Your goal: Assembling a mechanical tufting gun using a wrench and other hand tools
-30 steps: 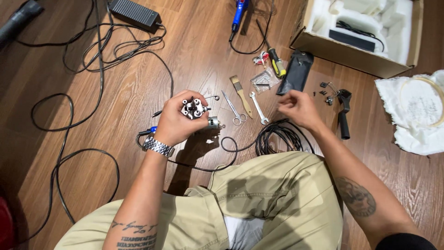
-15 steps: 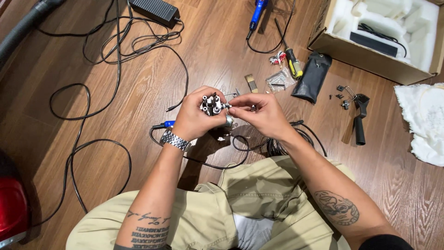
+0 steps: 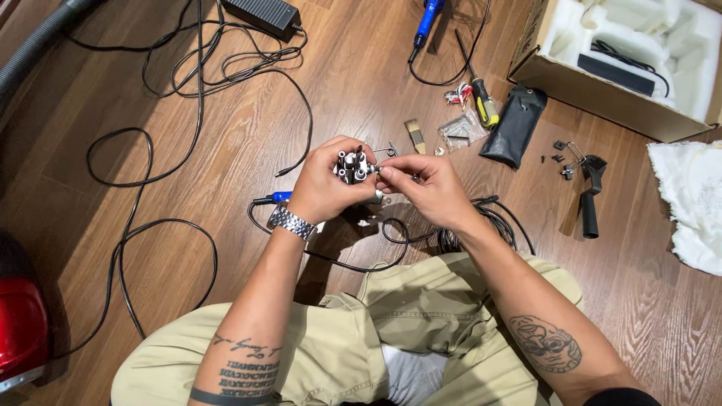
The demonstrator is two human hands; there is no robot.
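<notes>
At the centre of the frame, the left hand (image 3: 325,188) is clamped around a small metal assembly (image 3: 352,167) with several white-and-black cylindrical posts. The right hand (image 3: 421,188) has thumb and forefinger pinched together on a tiny part at the assembly's right edge. Doing this well probably means a steady left hand and a light, precise right pinch.

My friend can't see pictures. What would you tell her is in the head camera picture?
A person sitting on a wooden floor holds a small metal part with pegs in the left hand, while the right hand pinches a tiny piece against it. Black cables, a screwdriver, a black pouch and an open cardboard box lie around them.
</notes>
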